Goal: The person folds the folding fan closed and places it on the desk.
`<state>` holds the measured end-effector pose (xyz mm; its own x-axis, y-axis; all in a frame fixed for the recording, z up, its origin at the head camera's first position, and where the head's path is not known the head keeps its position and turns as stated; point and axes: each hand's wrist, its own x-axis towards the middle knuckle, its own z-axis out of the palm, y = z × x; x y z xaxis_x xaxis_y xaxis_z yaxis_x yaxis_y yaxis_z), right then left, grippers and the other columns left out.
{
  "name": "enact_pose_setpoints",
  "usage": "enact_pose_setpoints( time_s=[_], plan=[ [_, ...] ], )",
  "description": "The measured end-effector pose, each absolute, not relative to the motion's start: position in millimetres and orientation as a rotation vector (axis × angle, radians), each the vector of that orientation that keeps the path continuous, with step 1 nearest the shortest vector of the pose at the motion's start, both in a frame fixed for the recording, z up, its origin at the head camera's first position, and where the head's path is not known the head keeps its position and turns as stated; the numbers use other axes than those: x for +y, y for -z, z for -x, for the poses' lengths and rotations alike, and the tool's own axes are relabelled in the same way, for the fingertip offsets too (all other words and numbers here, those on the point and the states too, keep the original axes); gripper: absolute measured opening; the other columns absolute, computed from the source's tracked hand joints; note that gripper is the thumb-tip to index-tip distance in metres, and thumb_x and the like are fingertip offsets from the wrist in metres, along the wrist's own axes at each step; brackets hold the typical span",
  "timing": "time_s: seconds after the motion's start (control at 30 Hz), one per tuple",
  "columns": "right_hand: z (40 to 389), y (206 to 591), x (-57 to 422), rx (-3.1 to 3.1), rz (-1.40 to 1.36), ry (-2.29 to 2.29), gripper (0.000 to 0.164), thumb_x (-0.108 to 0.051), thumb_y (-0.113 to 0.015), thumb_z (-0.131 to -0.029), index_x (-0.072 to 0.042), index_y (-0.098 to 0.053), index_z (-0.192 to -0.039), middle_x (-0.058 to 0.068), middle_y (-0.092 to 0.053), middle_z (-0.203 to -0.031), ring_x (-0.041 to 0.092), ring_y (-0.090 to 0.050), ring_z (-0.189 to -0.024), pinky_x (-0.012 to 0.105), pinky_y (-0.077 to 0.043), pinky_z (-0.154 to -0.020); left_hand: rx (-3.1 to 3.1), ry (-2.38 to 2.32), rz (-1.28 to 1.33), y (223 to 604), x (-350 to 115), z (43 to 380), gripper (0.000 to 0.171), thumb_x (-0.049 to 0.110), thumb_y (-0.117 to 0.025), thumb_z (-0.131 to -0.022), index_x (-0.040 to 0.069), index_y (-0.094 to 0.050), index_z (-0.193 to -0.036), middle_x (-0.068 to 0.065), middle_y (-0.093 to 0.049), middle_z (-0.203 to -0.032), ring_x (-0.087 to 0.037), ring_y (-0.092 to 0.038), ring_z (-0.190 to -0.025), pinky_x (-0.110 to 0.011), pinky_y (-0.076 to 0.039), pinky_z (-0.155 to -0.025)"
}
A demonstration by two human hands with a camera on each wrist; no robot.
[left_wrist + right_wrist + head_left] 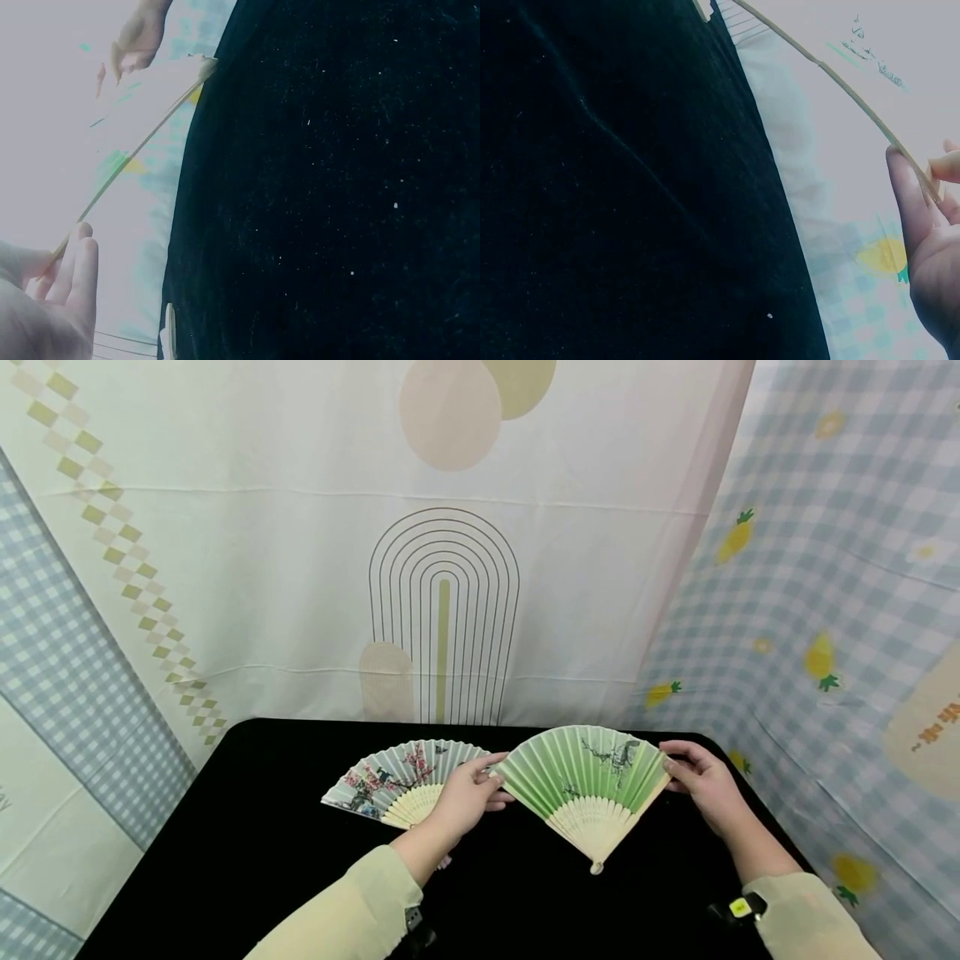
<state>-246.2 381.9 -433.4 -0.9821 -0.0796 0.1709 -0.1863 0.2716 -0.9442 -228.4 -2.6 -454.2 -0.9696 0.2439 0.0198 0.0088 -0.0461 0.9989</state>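
A green folding fan [573,768] is spread wide, its pale ribs meeting at a pivot at the bottom and a dark tree print near its upper right. My left hand [468,793] pinches the fan's left outer rib near the top corner. On the opposite corner, my right hand [697,781] pinches the other outer rib between thumb and fingers. In the left wrist view the fan's edge slants up from the left fingers [84,270]. The right wrist view has its rib running into the right thumb and fingers [911,187]. Washed-out light hides most of the print there.
A second spread fan [405,777], pale with pink blossoms, lies on the black table [285,860] to the left, partly covered by my left hand and forearm. Behind the table hangs a cream patterned cloth [300,568]; a blue checked cloth [787,568] hangs at the right.
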Motion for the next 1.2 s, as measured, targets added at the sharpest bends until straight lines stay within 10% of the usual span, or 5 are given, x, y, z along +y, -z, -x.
enact_pose_setpoints(
  time_s=[0.33, 0.57, 1.2],
  plan=[
    [248, 439, 380, -2.27, -0.284, -2.094, 0.048, -0.012, -0.057, -0.102, 0.002, -0.037, -0.144, -0.01, -0.065, -0.112, 0.009, -0.067, -0.09, 0.029, -0.06, -0.071, 2.071, -2.142, -0.295, 455, -4, 228, 0.043, 0.003, -0.052, -0.102, 0.004, -0.05, -0.145, -0.019, -0.071, -0.095, -0.041, -0.07, -0.092, -0.034, -0.061, -0.075],
    [243, 441, 375, -2.212, -0.29, -2.187, 0.04, -0.008, -0.056, -0.102, -0.022, -0.043, -0.137, -0.008, -0.068, -0.107, 0.011, -0.069, -0.091, 0.03, -0.06, -0.072, 2.103, -2.142, -0.311, 457, -5, 229, 0.043, 0.004, -0.053, -0.102, 0.006, -0.051, -0.145, -0.024, -0.067, -0.092, -0.038, -0.071, -0.089, -0.033, -0.061, -0.074],
    [236, 448, 361, -2.119, -0.256, -2.266, 0.058, -0.001, -0.058, -0.099, -0.022, -0.034, -0.148, -0.006, -0.069, -0.111, 0.015, -0.071, -0.09, 0.033, -0.062, -0.071, 2.075, -2.179, -0.281, 450, -4, 227, 0.044, 0.002, -0.052, -0.102, 0.005, -0.05, -0.145, -0.024, -0.066, -0.097, -0.045, -0.068, -0.096, -0.04, -0.061, -0.078]
  ],
)
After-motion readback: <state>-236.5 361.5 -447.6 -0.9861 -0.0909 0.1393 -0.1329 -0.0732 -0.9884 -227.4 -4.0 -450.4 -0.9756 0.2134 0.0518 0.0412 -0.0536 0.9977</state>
